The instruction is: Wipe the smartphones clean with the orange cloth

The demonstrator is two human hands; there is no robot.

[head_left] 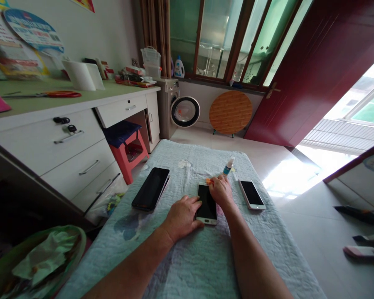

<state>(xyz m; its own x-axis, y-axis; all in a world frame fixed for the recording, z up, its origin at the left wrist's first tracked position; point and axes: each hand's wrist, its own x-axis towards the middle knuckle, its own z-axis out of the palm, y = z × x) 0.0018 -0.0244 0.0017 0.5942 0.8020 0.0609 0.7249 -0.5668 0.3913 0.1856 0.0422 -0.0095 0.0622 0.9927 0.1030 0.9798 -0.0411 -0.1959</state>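
Note:
A white-framed phone with a dark screen (207, 203) lies face up on the cloth-covered table. Along its left side rests my left hand (183, 216), fingers apart, thumb near the bottom edge. At its upper right corner my right hand (220, 190) is closed on an orange cloth (209, 181), only a bit of which shows. Just beyond that hand stands a small spray bottle (228, 166) with a white cap. A black phone (151, 189) lies to the left, on top of another flat item. Off to the right is a second white phone (252, 194), face up.
The table's quilted cover (205, 257) is pale blue. Left are a white desk (77, 145), a red stool (129, 153) and a green bin (77, 245). A washing machine (167, 112) with open door and a round wooden board (230, 111) stand beyond.

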